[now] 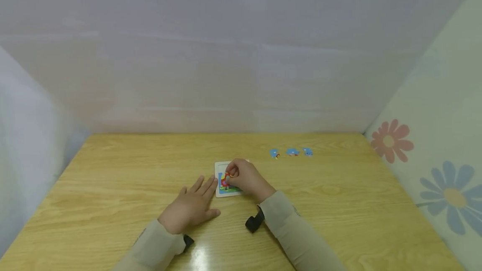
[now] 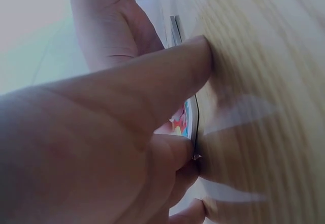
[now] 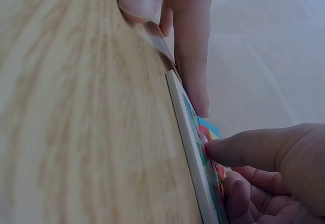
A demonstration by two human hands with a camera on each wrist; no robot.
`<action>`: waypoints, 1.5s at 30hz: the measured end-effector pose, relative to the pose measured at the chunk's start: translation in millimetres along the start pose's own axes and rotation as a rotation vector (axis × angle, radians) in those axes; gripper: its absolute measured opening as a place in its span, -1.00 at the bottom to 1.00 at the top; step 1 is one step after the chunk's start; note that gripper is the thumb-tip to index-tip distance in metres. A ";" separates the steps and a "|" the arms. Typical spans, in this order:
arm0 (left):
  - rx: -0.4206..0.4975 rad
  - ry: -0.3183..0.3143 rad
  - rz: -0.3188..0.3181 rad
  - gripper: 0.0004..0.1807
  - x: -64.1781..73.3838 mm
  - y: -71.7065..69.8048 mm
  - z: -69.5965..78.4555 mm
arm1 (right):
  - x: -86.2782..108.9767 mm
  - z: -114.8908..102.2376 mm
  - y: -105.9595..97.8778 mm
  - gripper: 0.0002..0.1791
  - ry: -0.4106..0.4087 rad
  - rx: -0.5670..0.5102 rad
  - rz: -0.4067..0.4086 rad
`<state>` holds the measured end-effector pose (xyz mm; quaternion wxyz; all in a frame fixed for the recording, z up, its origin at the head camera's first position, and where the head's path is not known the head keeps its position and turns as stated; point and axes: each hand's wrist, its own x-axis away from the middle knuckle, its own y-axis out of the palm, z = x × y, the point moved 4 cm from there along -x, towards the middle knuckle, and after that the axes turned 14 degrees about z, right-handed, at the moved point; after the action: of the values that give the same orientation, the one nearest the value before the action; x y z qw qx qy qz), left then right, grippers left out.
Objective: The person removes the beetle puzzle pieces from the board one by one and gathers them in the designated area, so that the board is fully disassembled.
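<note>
A small jigsaw puzzle board with a pale frame lies on the table in the middle of the head view. My left hand rests flat with fingers spread, its fingertips at the board's left edge. Over the board, my right hand pinches a red and yellow puzzle piece between thumb and fingers. In the right wrist view the thumb presses at the colourful surface, and a blue and yellow edge of the piece stands up from the board. My right hand hides the board's right part.
Three loose blue puzzle pieces, a left one, a middle one and a right one, lie in a row farther back on the wooden table. A pale wall rises behind its far edge.
</note>
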<state>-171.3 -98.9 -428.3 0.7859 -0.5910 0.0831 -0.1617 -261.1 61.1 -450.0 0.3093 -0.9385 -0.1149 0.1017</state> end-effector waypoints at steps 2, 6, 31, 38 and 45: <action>-0.003 0.003 0.009 -0.06 1.1 -0.1 0.7 | 0.2 -0.3 -0.1 -0.80 -0.002 0.004 -0.002; -0.014 0.013 0.029 -0.07 1.6 -1.1 1.4 | -0.2 -1.5 -0.6 -0.80 -0.021 0.003 0.004; 0.000 -0.028 0.006 -0.06 3.7 -2.3 3.5 | 2.2 -0.1 -1.2 -0.92 -0.007 -0.066 0.020; 0.008 -0.031 0.007 -0.06 2.6 -1.1 2.8 | 1.4 2.7 -1.8 -0.88 0.010 -0.111 0.014; 0.002 -0.029 0.011 -0.05 2.4 -3.4 4.0 | -1.6 7.1 -1.1 -0.88 0.055 -0.159 0.015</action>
<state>-168.3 -96.9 -423.8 0.7885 -0.5921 0.0747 -0.1486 -264.7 65.5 -454.7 0.2363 -0.9633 -0.1070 0.0689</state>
